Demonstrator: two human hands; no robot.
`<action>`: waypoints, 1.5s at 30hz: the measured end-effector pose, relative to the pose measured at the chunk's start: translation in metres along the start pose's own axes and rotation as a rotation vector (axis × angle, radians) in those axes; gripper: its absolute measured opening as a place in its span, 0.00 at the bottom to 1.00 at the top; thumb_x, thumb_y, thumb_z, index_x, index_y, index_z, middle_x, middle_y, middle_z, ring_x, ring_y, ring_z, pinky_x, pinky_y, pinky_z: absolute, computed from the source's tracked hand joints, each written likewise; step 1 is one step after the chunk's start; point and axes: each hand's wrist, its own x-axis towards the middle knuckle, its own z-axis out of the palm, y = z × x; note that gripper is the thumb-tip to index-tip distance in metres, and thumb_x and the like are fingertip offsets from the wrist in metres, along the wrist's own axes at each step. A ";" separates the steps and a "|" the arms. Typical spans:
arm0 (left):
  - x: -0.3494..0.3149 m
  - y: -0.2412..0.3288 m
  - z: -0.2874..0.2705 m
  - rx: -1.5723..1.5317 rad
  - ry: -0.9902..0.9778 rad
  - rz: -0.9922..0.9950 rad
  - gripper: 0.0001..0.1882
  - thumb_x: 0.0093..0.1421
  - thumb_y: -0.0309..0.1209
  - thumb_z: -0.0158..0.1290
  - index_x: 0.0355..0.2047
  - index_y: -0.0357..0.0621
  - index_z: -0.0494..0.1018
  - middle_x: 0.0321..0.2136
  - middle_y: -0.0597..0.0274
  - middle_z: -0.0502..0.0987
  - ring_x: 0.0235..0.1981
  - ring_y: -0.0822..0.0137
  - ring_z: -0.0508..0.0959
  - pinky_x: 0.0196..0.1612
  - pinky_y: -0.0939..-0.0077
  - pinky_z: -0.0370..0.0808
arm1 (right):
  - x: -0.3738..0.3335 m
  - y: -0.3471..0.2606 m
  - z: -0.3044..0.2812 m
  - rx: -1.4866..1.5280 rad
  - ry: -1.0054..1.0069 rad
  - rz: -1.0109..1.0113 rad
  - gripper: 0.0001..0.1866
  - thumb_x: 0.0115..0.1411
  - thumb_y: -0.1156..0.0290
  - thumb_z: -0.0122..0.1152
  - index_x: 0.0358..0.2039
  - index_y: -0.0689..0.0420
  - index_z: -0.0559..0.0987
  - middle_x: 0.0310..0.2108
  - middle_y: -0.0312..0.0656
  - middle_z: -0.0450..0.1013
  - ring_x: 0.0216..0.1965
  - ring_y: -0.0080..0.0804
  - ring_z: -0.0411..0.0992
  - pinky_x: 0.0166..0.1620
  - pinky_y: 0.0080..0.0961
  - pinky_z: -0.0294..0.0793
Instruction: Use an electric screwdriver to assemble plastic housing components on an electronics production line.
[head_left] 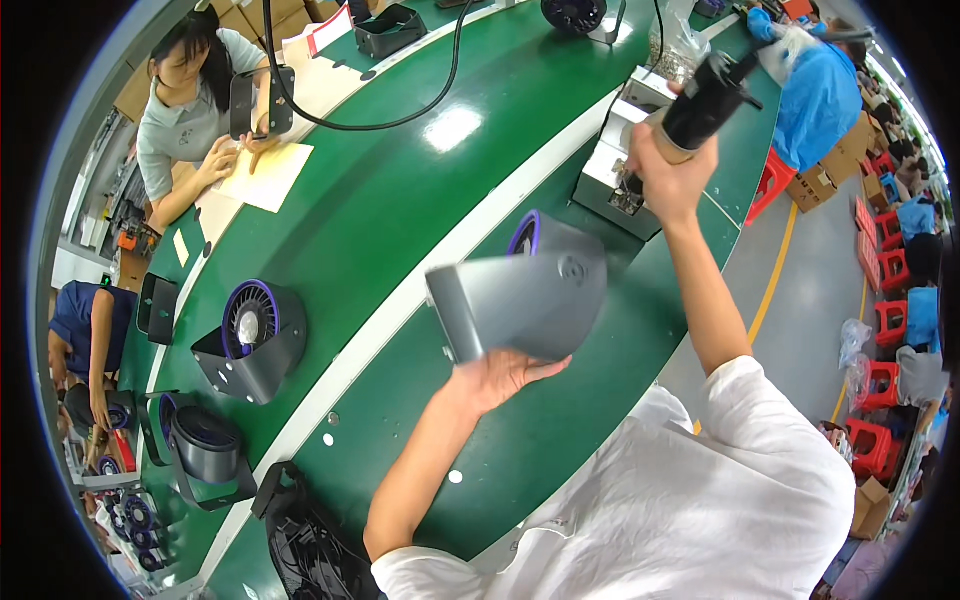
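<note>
My left hand (500, 380) holds a dark grey fan housing (530, 300) from below, above the green workbench. The housing is tilted and a bit blurred, and part of a purple ring shows behind its upper edge. My right hand (675, 170) is wrapped round an electric screwdriver (705, 105) with a black body and a tan section near the grip. It is raised over a pale metal box (605, 175) that looks like a screw feeder, with small metal parts at its near end. The screwdriver's tip is hard to make out beside that box.
More grey fan units with purple rings (262, 320) stand on the green conveyor (390, 190) beyond a white rail. A black plastic bag (305, 540) lies at the near left. Across the conveyor, a person (190, 110) holds a phone over paper. A black cable (455, 60) hangs overhead.
</note>
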 end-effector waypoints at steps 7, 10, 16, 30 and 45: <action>0.019 0.000 -0.034 -0.197 -0.290 -0.185 0.40 0.61 0.62 0.33 0.53 0.34 0.62 0.43 0.45 0.72 0.40 0.50 0.75 0.42 0.59 0.77 | 0.000 -0.009 0.016 0.132 -0.121 0.197 0.24 0.52 0.82 0.57 0.50 0.64 0.65 0.18 0.38 0.67 0.14 0.23 0.66 0.19 0.21 0.66; 0.023 -0.002 -0.024 -0.209 -0.301 -0.149 0.43 0.61 0.61 0.31 0.55 0.26 0.58 0.40 0.43 0.72 0.39 0.51 0.76 0.43 0.61 0.77 | 0.008 -0.046 0.026 0.402 -0.173 0.206 0.22 0.50 0.82 0.57 0.47 0.65 0.66 0.16 0.38 0.67 0.13 0.24 0.65 0.17 0.22 0.65; 0.022 -0.004 -0.019 -0.175 -0.252 -0.130 0.44 0.62 0.60 0.29 0.56 0.23 0.56 0.38 0.44 0.72 0.34 0.54 0.75 0.41 0.64 0.76 | 0.009 -0.097 0.060 0.514 -0.278 0.203 0.23 0.51 0.80 0.52 0.49 0.69 0.63 0.16 0.39 0.62 0.11 0.23 0.61 0.15 0.22 0.63; 0.034 0.001 -0.023 -0.132 -0.265 -0.128 0.41 0.64 0.58 0.27 0.55 0.25 0.58 0.40 0.45 0.71 0.36 0.55 0.75 0.39 0.64 0.76 | -0.001 -0.083 0.081 0.440 -0.506 0.080 0.28 0.49 0.78 0.54 0.49 0.68 0.56 0.14 0.37 0.62 0.10 0.23 0.60 0.15 0.19 0.61; 0.025 0.134 -0.026 0.960 0.570 0.530 0.27 0.64 0.50 0.43 0.55 0.45 0.64 0.51 0.62 0.69 0.49 0.66 0.71 0.50 0.64 0.71 | -0.032 -0.004 -0.055 0.517 -0.135 0.383 0.36 0.50 0.79 0.61 0.58 0.66 0.57 0.16 0.34 0.65 0.15 0.22 0.65 0.21 0.19 0.65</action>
